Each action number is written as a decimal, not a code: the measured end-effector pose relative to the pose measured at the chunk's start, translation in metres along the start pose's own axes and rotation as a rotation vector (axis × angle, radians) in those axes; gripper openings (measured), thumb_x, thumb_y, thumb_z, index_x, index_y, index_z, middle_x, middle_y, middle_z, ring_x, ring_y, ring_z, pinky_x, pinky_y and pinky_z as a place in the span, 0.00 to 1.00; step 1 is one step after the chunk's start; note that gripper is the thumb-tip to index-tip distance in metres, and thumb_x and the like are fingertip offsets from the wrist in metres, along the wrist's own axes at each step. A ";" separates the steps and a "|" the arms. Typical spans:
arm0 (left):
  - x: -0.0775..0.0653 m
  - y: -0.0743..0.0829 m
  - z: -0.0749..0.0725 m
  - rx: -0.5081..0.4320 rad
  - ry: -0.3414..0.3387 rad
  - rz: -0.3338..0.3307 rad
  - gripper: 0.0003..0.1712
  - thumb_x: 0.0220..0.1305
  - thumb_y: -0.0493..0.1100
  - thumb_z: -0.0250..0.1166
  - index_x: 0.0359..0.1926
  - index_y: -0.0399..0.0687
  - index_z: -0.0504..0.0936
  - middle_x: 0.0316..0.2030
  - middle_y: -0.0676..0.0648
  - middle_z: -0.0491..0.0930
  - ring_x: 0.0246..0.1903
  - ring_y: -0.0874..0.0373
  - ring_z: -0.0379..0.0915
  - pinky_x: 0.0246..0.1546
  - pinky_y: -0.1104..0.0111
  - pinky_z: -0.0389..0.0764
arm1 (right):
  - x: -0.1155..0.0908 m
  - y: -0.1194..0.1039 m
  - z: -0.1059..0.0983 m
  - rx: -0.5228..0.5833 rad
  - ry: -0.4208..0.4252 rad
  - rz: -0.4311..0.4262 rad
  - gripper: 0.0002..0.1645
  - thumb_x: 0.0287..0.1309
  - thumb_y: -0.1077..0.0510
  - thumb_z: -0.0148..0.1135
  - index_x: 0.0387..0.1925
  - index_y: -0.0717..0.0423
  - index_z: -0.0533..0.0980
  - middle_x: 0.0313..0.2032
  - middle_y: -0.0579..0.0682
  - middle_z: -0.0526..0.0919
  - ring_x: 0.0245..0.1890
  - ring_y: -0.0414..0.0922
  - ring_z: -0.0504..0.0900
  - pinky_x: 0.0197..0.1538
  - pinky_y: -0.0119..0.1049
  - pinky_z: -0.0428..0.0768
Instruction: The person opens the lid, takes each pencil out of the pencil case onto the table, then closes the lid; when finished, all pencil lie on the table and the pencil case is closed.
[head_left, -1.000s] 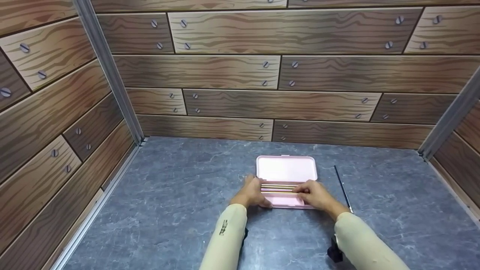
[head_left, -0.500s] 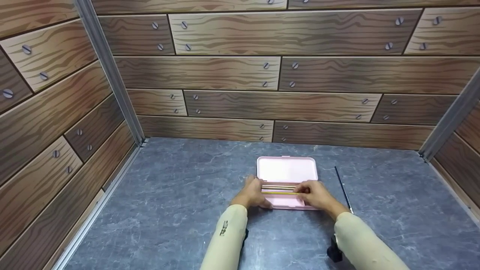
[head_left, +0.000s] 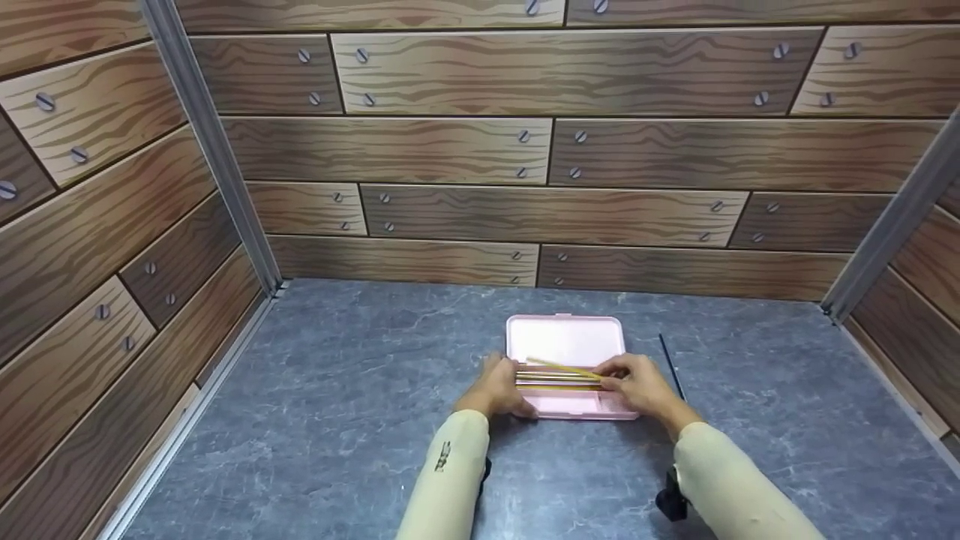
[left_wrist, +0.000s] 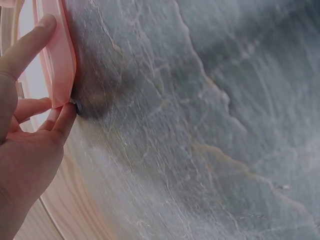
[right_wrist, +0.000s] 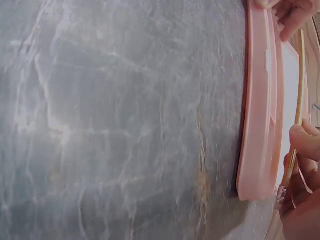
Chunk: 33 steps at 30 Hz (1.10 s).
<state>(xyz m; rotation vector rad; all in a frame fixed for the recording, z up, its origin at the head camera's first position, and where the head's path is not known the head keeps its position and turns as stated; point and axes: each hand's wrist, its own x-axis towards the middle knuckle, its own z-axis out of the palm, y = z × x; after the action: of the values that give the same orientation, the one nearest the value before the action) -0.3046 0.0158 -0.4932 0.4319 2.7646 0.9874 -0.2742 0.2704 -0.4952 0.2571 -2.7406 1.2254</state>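
Observation:
An open pink pencil case [head_left: 559, 405] lies on the grey tabletop, its lid [head_left: 564, 337] folded back. Several thin yellow and gold pencils [head_left: 551, 388] lie lengthwise inside. My left hand [head_left: 495, 386] grips the case's left end; in the left wrist view its thumb is on the near edge of the case [left_wrist: 61, 60] and its fingertips are at the end. Between thumb and fingers, my right hand [head_left: 641, 386] pinches one yellow pencil [head_left: 556, 366], tilted above the others. The right wrist view shows a clear or silvery tip on that pencil [right_wrist: 300, 85].
A thin dark stick [head_left: 670, 364] lies on the table to the right of the case. Wood-patterned walls [head_left: 405, 262] stand at the back and both sides, with grey metal strips [head_left: 247, 217] at the corners.
The right hand has raised one yellow pencil out of the row; its far end now points up and left over the lid's edge. The left hand stays on the case. The view shifts slightly.

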 end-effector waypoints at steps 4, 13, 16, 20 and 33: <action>-0.002 -0.001 0.000 0.003 -0.003 0.003 0.38 0.32 0.44 0.88 0.49 0.36 0.85 0.48 0.43 0.72 0.50 0.50 0.66 0.61 0.56 0.75 | -0.004 0.005 -0.005 0.058 0.041 0.036 0.08 0.57 0.70 0.67 0.40 0.67 0.85 0.34 0.59 0.87 0.31 0.39 0.76 0.34 0.27 0.73; -0.002 -0.004 0.002 0.012 -0.010 -0.009 0.37 0.33 0.43 0.87 0.48 0.35 0.85 0.47 0.43 0.73 0.49 0.51 0.67 0.61 0.57 0.75 | -0.014 0.020 -0.019 0.096 0.190 0.144 0.12 0.60 0.68 0.67 0.45 0.70 0.83 0.39 0.62 0.88 0.33 0.34 0.78 0.37 0.24 0.75; -0.002 -0.003 0.001 0.000 -0.016 -0.037 0.38 0.34 0.42 0.87 0.51 0.36 0.84 0.48 0.42 0.73 0.49 0.51 0.68 0.61 0.56 0.75 | -0.017 0.026 -0.024 0.103 0.242 0.184 0.14 0.60 0.68 0.67 0.47 0.71 0.83 0.38 0.59 0.87 0.32 0.31 0.77 0.37 0.23 0.74; -0.002 -0.002 0.001 -0.006 -0.018 -0.048 0.39 0.34 0.42 0.87 0.52 0.37 0.84 0.49 0.43 0.73 0.50 0.51 0.67 0.62 0.55 0.74 | -0.023 0.033 -0.031 0.143 0.311 0.245 0.16 0.60 0.68 0.66 0.48 0.74 0.81 0.36 0.56 0.87 0.30 0.28 0.75 0.35 0.22 0.74; 0.000 0.005 0.001 -0.020 -0.034 -0.101 0.44 0.36 0.42 0.86 0.59 0.38 0.81 0.53 0.43 0.72 0.51 0.52 0.67 0.65 0.56 0.72 | -0.044 0.059 -0.057 0.122 0.461 0.372 0.19 0.61 0.63 0.67 0.50 0.74 0.80 0.33 0.51 0.88 0.25 0.22 0.73 0.32 0.19 0.73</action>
<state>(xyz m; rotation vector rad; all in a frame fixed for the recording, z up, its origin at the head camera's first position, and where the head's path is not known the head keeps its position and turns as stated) -0.3033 0.0205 -0.4910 0.2999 2.7143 0.9731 -0.2405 0.3558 -0.5085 -0.4875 -2.3727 1.3313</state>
